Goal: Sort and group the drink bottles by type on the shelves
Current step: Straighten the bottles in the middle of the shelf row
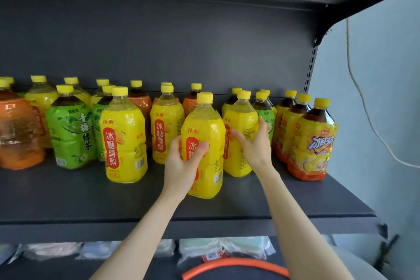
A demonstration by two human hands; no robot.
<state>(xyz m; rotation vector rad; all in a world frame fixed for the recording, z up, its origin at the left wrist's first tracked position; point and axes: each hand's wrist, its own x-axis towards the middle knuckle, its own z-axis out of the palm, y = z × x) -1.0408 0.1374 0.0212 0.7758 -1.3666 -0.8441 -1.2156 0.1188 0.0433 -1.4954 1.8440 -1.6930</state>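
Left grip point(181, 163) wrapped round one pear-drink bottle point(209, 125) at shelf point(68, 193) front, right grip point(255, 145) clasping second pear-drink bottle point(241, 118) at its 2 o'clock, three iced-tea bottles point(313, 143) at 3 o'clock, two green-tea bottles point(70, 134) at 9 o'clock

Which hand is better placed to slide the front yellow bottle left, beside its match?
Left, probably: the left hand grips the front yellow bottle; the right hand holds a neighbouring yellow bottle.

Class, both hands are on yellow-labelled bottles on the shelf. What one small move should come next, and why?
Probably move the front pear bottle, gripped by the left hand, leftward beside the matching bottle standing there. The right hand grips a second pear bottle, so both could join that group.
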